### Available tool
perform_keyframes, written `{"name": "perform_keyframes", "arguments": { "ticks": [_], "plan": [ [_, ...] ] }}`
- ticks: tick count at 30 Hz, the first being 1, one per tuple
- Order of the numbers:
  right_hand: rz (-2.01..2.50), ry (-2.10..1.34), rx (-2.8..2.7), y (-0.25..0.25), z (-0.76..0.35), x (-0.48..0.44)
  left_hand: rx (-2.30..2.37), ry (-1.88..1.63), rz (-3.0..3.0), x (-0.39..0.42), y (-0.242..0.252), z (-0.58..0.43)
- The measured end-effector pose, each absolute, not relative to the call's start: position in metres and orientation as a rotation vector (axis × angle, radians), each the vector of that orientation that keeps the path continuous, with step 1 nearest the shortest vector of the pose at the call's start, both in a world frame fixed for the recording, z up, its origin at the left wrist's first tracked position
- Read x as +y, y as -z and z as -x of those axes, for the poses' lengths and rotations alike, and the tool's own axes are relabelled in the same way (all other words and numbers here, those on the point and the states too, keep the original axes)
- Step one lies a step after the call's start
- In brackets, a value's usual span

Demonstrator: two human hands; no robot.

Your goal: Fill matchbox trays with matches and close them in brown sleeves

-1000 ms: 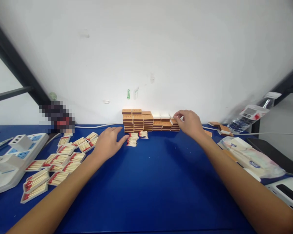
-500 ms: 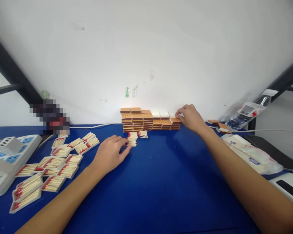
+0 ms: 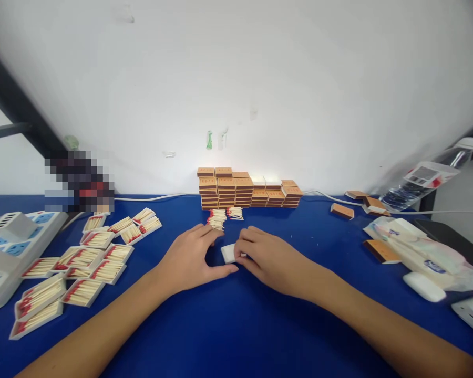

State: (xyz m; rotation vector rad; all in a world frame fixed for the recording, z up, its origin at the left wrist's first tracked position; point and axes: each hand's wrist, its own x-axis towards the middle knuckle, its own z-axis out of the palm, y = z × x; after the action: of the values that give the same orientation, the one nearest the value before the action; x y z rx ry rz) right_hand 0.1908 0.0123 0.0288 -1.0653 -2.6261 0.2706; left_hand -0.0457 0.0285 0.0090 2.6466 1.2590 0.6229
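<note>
My right hand (image 3: 274, 257) is closed, with fingertips pinched on a small white-sided matchbox (image 3: 228, 253) low over the blue table. Part of that box is hidden behind the fingers. To its left, my left hand (image 3: 191, 256) is open, thumb stretched toward the box and fingers apart. Just beyond the left fingertips lies a pile of loose red-tipped matches (image 3: 216, 218), with a smaller match pile (image 3: 235, 212) beside it. Behind these, brown matchboxes stand in a stepped stack (image 3: 226, 191) against the wall, tallest at the left; a few show white tops.
Several white trays full of matches (image 3: 84, 290) lie at left, near a power strip (image 3: 35, 233). At right are loose matchboxes (image 3: 342, 211), a tilted plastic bottle (image 3: 425, 176), a tissue pack (image 3: 425, 257) and a white rounded case (image 3: 424, 286). A white cable (image 3: 157, 198) runs along the wall.
My right hand has come from the stack's right end to the middle front and now grips a white-sided matchbox. My left hand has shifted slightly right. The view has turned a little.
</note>
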Motion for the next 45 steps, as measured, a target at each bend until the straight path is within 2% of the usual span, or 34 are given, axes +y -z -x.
{"name": "perform_keyframes", "arguments": {
  "ticks": [4, 8, 14, 29, 36, 42, 45],
  "plan": [
    [1.050, -0.422, -2.410, -0.017, -0.190, 0.042, 1.215, -0.580, -2.681, 0.030, -0.007, 0.047],
    [1.150, -0.219, -2.260, 0.000, -0.206, 0.089, 1.169, -0.568, -2.664, 0.031, -0.005, 0.049],
    [1.185, -0.256, -2.271, 0.023, -0.208, 0.107, 1.118, -0.597, -2.693, 0.030, -0.003, 0.047],
    [1.310, -0.241, -2.398, 0.020, -0.212, 0.098, 1.169, -0.602, -2.721, 0.035, -0.001, 0.048],
    [1.173, -0.380, -2.495, -0.012, -0.217, 0.052, 1.195, -0.612, -2.728, 0.036, -0.002, 0.048],
    [1.139, 0.059, -2.703, -0.016, -0.194, 0.027, 1.135, -0.648, -2.788, 0.036, -0.002, 0.044],
    [1.125, 0.078, -2.723, -0.012, -0.188, 0.026, 1.105, -0.654, -2.792, 0.035, -0.001, 0.044]
  ]
}}
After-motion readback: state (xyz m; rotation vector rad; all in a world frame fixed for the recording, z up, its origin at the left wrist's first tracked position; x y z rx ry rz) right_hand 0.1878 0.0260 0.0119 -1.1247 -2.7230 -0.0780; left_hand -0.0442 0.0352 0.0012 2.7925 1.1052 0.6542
